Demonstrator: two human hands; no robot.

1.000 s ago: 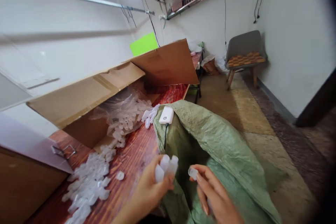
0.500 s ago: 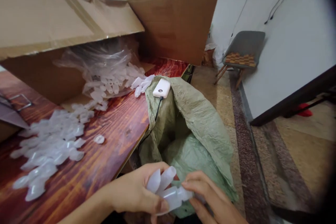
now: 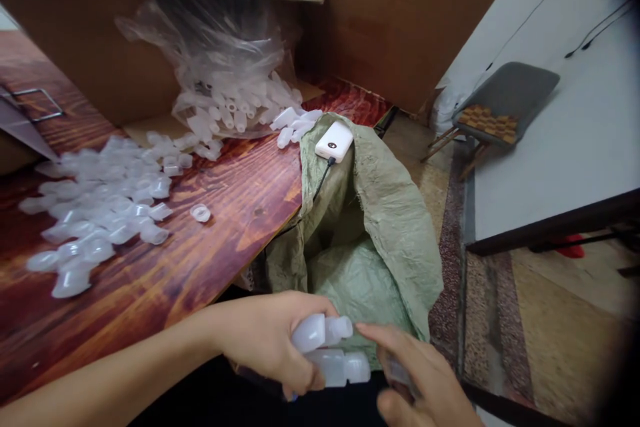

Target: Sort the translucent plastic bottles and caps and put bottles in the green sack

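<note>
My left hand (image 3: 280,340) is closed around small translucent plastic bottles. The upper bottle (image 3: 310,332) shows a bare narrow neck pointing right. On the lower bottle (image 3: 330,365), a wider rounded cap (image 3: 357,368) covers the end. My right hand (image 3: 420,373) is just right of the bottles, apart from them, its index finger stretched toward the upper neck. Between its fingers and thumb sits a translucent plastic piece (image 3: 400,373), mostly hidden. Below and behind both hands hangs a green woven sack (image 3: 400,233) with its mouth open.
A pile of translucent caps (image 3: 100,207) and one loose cap (image 3: 200,213) lie on the wood-grain table (image 3: 240,213). More bottles (image 3: 240,110) spill from a plastic bag in a cardboard box (image 3: 380,27). A white power bank (image 3: 334,141) with a cable rests on the sack's rim. A grey chair (image 3: 520,100) stands at right.
The view has tilted down and turned. My right hand has drawn away from the lower bottle, which now has a rounded cap on its end. The bottles in my left hand lie more level.
</note>
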